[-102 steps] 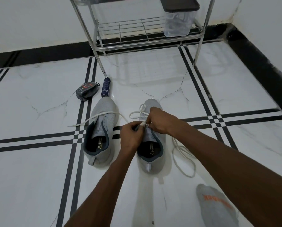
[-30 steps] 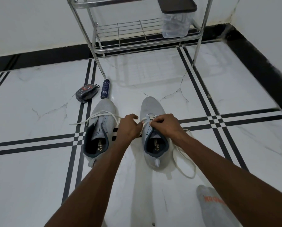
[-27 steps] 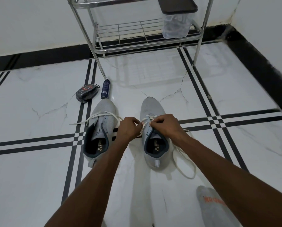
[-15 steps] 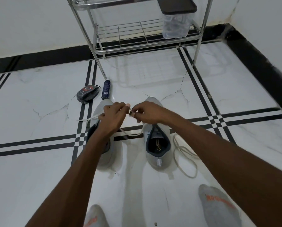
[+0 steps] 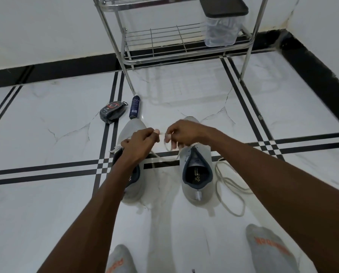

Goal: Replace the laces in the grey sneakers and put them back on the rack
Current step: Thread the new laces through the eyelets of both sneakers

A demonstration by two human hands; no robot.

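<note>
Between the grey sneakers [image 5: 196,170], left hand [image 5: 140,143] and right hand [image 5: 181,133] pinch a white lace [image 5: 161,134]; lacing unfinished, rack [image 5: 176,44] holds no shoes.

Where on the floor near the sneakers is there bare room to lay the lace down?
Bare tile lies left of the left sneaker, below the polish tin, and ahead of the right sneaker toward the rack. Crowded: between the shoes, where both hands stretch the lace, and right, by the coiled lace.

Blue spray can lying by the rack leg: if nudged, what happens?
The blue spray can lies on its side, a cylinder, so it would probably roll sideways. The glossy tile floor likely gives little friction. Looks small and slim, probably light.
</note>
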